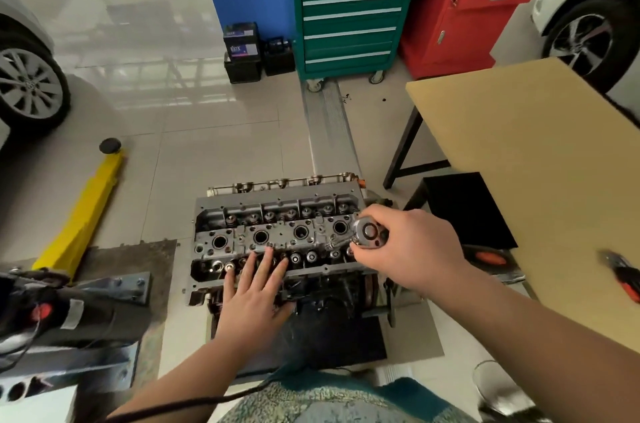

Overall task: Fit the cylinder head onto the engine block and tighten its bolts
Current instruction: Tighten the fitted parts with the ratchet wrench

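The open left hand (254, 287) presses flat on the grey metal cylinder head (277, 232); the right hand (412, 246) grips the round chrome ratchet head (369, 232). Keep the socket upright on the bolt, turn evenly.

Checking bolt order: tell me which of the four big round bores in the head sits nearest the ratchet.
The rightmost bore, just left of the ratchet in the right hand.

Engine on a workshop floor, seen from above.
The cylinder head (277, 228) sits on the engine block (311, 287). A floor jack (81, 211) lies to its left, a bench (540, 180) to its right, and a drawer cabinet (349, 3) stands behind, with car batteries (242, 48) left of the cabinet.
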`<state>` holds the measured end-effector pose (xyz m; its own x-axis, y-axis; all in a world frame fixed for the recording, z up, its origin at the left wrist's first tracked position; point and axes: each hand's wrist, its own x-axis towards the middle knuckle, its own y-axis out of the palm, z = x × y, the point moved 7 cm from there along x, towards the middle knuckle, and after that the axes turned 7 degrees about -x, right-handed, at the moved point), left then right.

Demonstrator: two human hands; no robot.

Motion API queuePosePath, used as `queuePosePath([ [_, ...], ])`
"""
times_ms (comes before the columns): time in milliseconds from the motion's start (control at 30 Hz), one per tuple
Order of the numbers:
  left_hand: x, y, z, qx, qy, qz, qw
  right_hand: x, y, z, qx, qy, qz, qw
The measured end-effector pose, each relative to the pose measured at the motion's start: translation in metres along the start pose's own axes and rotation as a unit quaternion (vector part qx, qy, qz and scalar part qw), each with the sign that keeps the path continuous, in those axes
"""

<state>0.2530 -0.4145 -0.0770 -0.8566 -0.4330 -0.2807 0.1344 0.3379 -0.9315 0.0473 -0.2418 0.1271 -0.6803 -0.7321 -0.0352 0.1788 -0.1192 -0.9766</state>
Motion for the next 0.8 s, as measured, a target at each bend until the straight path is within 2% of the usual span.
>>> queuePosePath([
  [367, 0.0, 0.001, 0.007, -0.012, 0.063, -0.005, 0.998, -0.002, -0.005, 0.025, -0.063, 0.024, 0.028, 0.997],
  [667, 0.002, 0.001, 0.008, -0.037, 0.077, -0.002, 0.996, 0.032, -0.017, 0.051, -0.192, -0.157, 0.093, 0.964],
  [733, 0.003, -0.011, 0.006, -0.047, 0.077, -0.012, 0.996, 0.042, -0.019, 0.054, -0.203, -0.171, 0.106, 0.958],
  [800, 0.005, -0.036, 0.002, -0.08, 0.088, -0.057, 0.991, 0.049, -0.021, 0.056, -0.196, -0.154, 0.112, 0.962],
])
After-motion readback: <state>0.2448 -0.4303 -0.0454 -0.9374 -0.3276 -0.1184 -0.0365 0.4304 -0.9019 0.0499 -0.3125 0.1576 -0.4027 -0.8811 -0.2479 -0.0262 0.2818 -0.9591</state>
